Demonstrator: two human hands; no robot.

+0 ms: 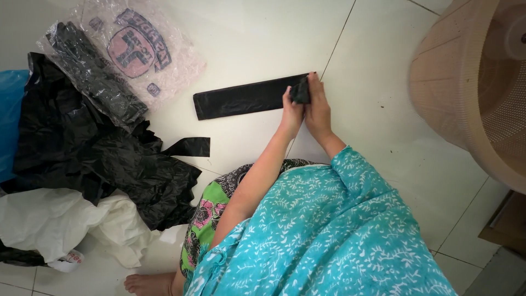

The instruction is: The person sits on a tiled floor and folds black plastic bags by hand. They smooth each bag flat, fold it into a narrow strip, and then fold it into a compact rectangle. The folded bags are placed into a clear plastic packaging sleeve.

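Folding a black strip (246, 98) of plastic bag on the white floor (383, 142), head view: left hand (291, 112) and right hand (316, 107) sit side by side at the strip's right end, both closed on the small folded-over wad there. Rest of the strip lies flat, stretching left. Black bag pile (93, 153), white bag (60, 219), clear printed bag (142, 49) well apart to the left; wicker basket (466, 93) to the right. To do it well, I'd judge: keep edges lined up, press each fold flat, hold the wad tight so it doesn't spring open.
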